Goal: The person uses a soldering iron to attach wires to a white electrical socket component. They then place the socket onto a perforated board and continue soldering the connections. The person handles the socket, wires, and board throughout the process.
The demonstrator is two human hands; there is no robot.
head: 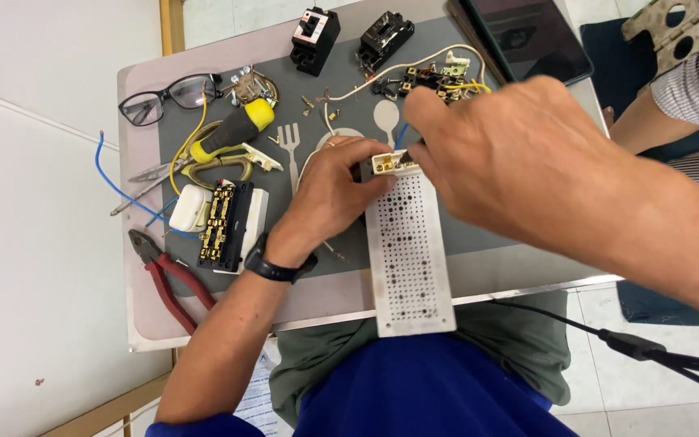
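Note:
My left hand [335, 190] grips the far end of a white perforated board [408, 259] that lies along the table toward my lap. A small white electrical part with brass contacts [390, 163] sits at that far end, under my left fingertips. My right hand [502, 158] hovers over it, pinching a thin dark tool whose tip touches the part. A blue wire runs up from the part. A black watch is on my left wrist.
On the grey mat [341, 73] lie a yellow-handled screwdriver [232, 129], glasses [167, 95], red pliers [167, 279], a black terminal block with brass [224, 225], two black breakers [315, 39], loose screws and wires. A tablet [527, 36] is at the back right. Another person's arm [673, 101] is at right.

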